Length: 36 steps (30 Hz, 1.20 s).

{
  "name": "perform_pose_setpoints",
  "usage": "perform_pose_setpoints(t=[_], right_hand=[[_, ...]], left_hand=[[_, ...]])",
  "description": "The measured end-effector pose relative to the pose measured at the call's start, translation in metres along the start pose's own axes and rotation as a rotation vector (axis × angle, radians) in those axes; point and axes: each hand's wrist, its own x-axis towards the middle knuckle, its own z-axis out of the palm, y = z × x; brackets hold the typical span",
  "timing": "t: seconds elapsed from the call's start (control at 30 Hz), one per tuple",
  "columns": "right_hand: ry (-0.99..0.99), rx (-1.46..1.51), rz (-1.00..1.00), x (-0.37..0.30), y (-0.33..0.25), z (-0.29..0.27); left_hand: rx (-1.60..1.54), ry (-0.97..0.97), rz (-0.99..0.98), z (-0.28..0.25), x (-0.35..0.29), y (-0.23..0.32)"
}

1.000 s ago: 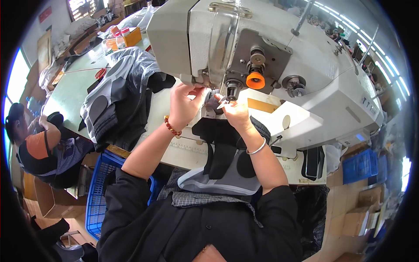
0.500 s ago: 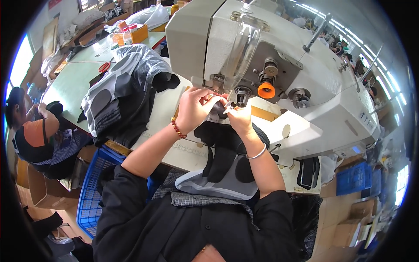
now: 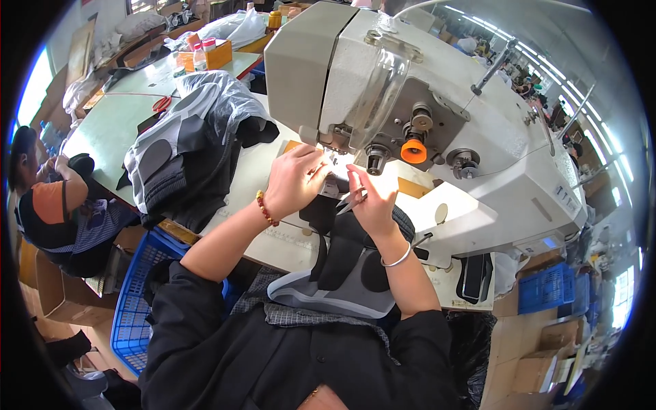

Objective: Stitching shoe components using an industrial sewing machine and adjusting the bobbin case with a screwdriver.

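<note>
Just under the machine's [image 3: 495, 137] head, the left hand [image 3: 292, 183] has thumb and fingers drawn nearly together; whether they pinch anything, such as thread, cannot be told. Beside it, also below the head, the right hand [image 3: 374, 203] has its fingers closed around what look like small metal snips [image 3: 348, 202]. The black-and-grey cloth [image 3: 345, 256] lies in front of the machine, hanging over the near edge of the counter [image 3: 273, 247]. Left of the machine sits a pile [image 3: 171, 164] of similar pieces. Were the machine started by accident, fingers so near its head could be stabbed; a slip of the snips might nick the cloth, and its hanging weight could drag it askew.
</note>
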Motion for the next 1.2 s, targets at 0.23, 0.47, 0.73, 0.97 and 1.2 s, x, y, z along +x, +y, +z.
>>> perform_pose_setpoints(t=[0.23, 0.47, 0.73, 0.97, 1.2], right_hand=[[0.073, -0.148, -0.311, 0.013, -0.007, 0.01], [0.075, -0.069, -0.12, 0.012, -0.012, 0.022], [0.099, 0.113, -0.074, 0.009, -0.014, 0.022], [0.195, 0.256, -0.082, 0.007, -0.02, 0.028], [0.197, 0.269, -0.02, 0.013, -0.026, 0.025]], left_hand=[[-0.329, -0.152, -0.352, -0.009, 0.009, 0.01], [-0.348, -0.173, -0.355, -0.011, 0.012, 0.004], [-0.226, 0.055, 0.053, -0.022, 0.009, 0.022], [-0.614, 0.019, -0.158, -0.056, 0.038, 0.087], [-0.685, -0.171, -0.321, -0.076, 0.072, 0.089]])
